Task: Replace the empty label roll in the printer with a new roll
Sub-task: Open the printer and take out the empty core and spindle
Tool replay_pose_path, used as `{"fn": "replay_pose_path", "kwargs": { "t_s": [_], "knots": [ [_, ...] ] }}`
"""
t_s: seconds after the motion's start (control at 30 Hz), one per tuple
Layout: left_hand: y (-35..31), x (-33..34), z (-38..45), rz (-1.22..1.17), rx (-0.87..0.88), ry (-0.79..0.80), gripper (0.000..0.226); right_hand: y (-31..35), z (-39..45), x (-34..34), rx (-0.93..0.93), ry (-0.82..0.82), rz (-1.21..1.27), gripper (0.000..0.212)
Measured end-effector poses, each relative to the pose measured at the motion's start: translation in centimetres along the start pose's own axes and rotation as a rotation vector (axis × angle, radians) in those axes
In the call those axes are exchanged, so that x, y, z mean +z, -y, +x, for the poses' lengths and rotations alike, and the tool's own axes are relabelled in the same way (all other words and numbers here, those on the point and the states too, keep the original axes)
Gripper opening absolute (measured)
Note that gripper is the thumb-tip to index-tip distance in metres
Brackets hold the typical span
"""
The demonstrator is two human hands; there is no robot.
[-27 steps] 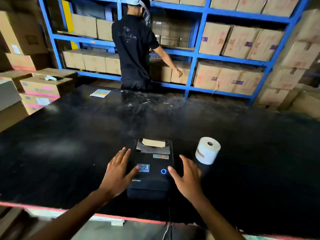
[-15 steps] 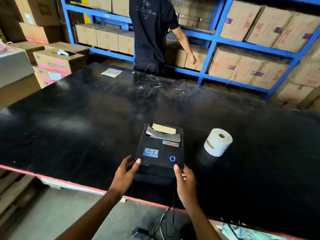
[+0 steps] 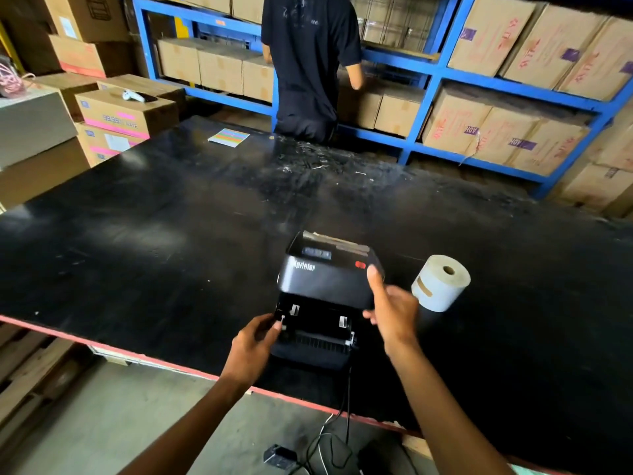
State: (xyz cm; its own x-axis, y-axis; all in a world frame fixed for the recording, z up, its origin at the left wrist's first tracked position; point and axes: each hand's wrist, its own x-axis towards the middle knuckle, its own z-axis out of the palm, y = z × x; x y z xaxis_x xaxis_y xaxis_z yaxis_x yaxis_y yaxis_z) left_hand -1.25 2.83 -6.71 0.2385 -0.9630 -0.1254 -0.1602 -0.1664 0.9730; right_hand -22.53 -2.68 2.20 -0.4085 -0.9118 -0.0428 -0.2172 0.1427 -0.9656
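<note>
A black label printer [image 3: 315, 349] sits near the front edge of the black table [image 3: 164, 228]. Its lid [image 3: 329, 279] is swung up, showing the paper bay with two white roll holders. My right hand [image 3: 390, 310] grips the lid's right side, thumb on its front. My left hand [image 3: 255, 341] holds the printer's base at its left front corner. A new white label roll [image 3: 440, 282] stands on the table to the right of the printer, just beyond my right hand, untouched.
A person in a black shirt [image 3: 308, 63] stands at the table's far edge, facing blue shelving [image 3: 428, 77] full of cartons. Stacked boxes [image 3: 116, 118] stand at left. A striped card [image 3: 228, 137] lies far back. Cables [image 3: 346, 406] hang below the front edge.
The printer's lid was shut and now stands raised. My right hand moved up with the lid; my left hand stayed at the base's left front.
</note>
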Motion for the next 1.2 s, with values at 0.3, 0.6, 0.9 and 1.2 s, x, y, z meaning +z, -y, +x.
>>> {"fn": "replay_pose_path", "kwargs": {
  "t_s": [0.3, 0.6, 0.9, 1.2],
  "knots": [
    [0.9, -1.1, 1.4, 0.097, 0.037, 0.048, 0.019, 7.3, 6.7, -0.3, 0.194, 0.061, 0.295, 0.039],
    [1.1, -1.6, 2.2, 0.118, 0.037, 0.101, 0.017, 5.5, 8.9, 1.2, -0.017, 0.27, 0.259, 0.053],
    [1.0, -1.8, 2.3, 0.05, 0.025, 0.126, 0.014, -4.1, 6.9, 2.5, -0.206, 0.443, -0.469, 0.067],
    [0.8, -2.1, 2.3, -0.011, -0.038, 0.132, 0.013, -4.3, 9.4, 3.2, -0.371, 0.451, -0.617, 0.031]
  ]
}}
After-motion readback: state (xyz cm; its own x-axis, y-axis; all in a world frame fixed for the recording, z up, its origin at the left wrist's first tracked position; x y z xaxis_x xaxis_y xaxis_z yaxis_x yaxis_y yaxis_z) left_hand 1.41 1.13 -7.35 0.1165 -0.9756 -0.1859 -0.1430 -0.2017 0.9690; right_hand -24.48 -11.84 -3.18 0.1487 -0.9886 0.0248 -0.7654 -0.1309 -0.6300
